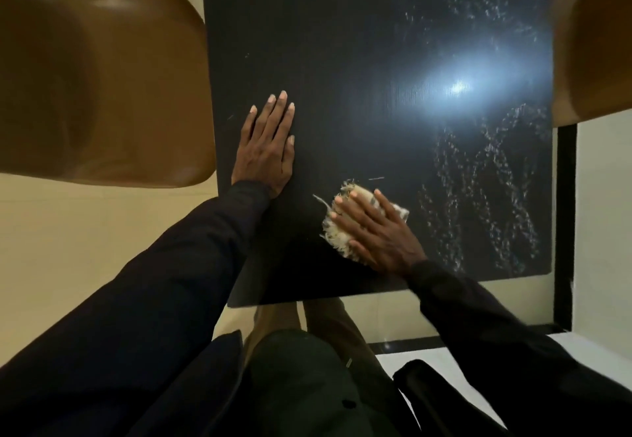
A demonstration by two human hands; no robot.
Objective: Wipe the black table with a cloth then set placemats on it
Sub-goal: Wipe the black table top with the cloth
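Head cam, looking straight down over the near edge of the black desk (325, 43).

L hand (266, 149): palm down, flat on the desk top, fingers straight and close together, pointing away from the person. It holds nothing. Sits near the desk's left edge, well apart from the cloth.

R hand (376, 231): flat on top of the cloth (337, 236), fingers straight and spread, pressing it onto the surface. No curl round the fabric; the palm covers most of it.

Cloth: pale, cream-coloured, bunched into a small wad w/ frayed fringe sticking out on the left and near sides, plus one loose thread trailing to the left. Lies on the desk in the near half, approx. midway across, close to the near edge but not over it.

Surface: speckled pale streaks (496, 176) run over the right side of the desk in curved bands, both near and far; prob. moisture or residue, but the blur does not let me say which. Left half around the L hand looks uniformly dark. Strong white light reflection (458, 87) right of centre.

Surroundings: brown moulded chair (102, 87) just beside the left edge of the desk; second brown chair (595, 43) at the right edge, partly cut by the frame. Cream floor (85, 231) below. Both arms in dark sleeves, L sleeve (171, 282) and R sleeve (478, 317), reaching in from the bottom of the frame.
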